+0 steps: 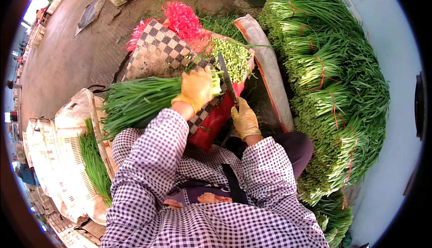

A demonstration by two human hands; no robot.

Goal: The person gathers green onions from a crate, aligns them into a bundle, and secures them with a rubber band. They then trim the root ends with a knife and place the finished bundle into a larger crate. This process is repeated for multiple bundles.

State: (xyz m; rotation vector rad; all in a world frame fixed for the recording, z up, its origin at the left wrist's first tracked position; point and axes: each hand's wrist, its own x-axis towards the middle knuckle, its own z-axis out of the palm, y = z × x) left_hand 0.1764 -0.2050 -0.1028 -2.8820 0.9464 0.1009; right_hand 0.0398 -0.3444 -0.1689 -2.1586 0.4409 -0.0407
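Observation:
My left hand [196, 87], in a yellow glove, is closed around a bunch of garlic chives [145, 94]. The long green leaves stretch to the left, and the pale stem ends [216, 81] stick out to the right of my fist. In my gloved right hand [245, 118] is the handle of a knife [226, 76]. Its blade points up and away from me, just right of the stem ends; whether it touches them I cannot tell. Short cut stem pieces [233, 57] lie heaped beyond the blade, on a checkered mat [160, 45] in front of my knees.
Tied bundles of chives [314, 103] are stacked along the wall on my right. White plastic crates [64, 160] stand at my left, one with chives [92, 167] in it. Red plastic ties [184, 20] lie beyond the mat. A white sack roll [266, 66] lies right of the mat.

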